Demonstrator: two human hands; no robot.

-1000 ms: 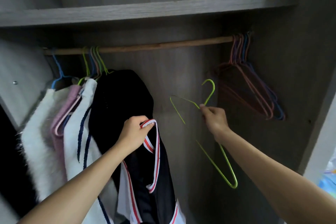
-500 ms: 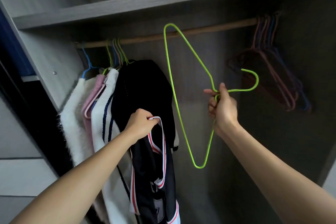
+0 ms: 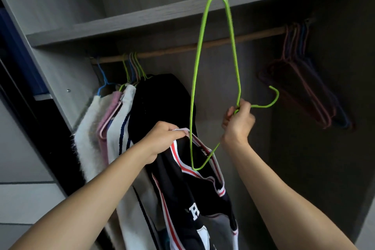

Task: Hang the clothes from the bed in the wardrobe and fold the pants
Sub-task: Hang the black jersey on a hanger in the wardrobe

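My left hand (image 3: 162,138) grips the striped neck edge of a black garment (image 3: 194,195) with red and white trim, holding it up in front of the wardrobe. My right hand (image 3: 237,122) grips a green wire hanger (image 3: 231,32) at its neck. The hanger stands on end, hook pointing right, and its lower corner dips into the garment's neck opening. Behind runs the wooden rail (image 3: 219,42), with hung clothes (image 3: 113,119) at its left end: white fluffy, pink, white with navy stripes, and black.
A bunch of bare pink and blue hangers (image 3: 304,87) hangs at the rail's right end. A grey shelf (image 3: 142,20) runs above the rail. The wardrobe's left side panel (image 3: 50,71) and right wall close in the space. Between the hung clothes and the bare hangers the rail is bare.
The hanger has been turned from hanging low to standing upright, and its lower corner has moved left into the garment's neck opening. My left hand has kept holding the collar.
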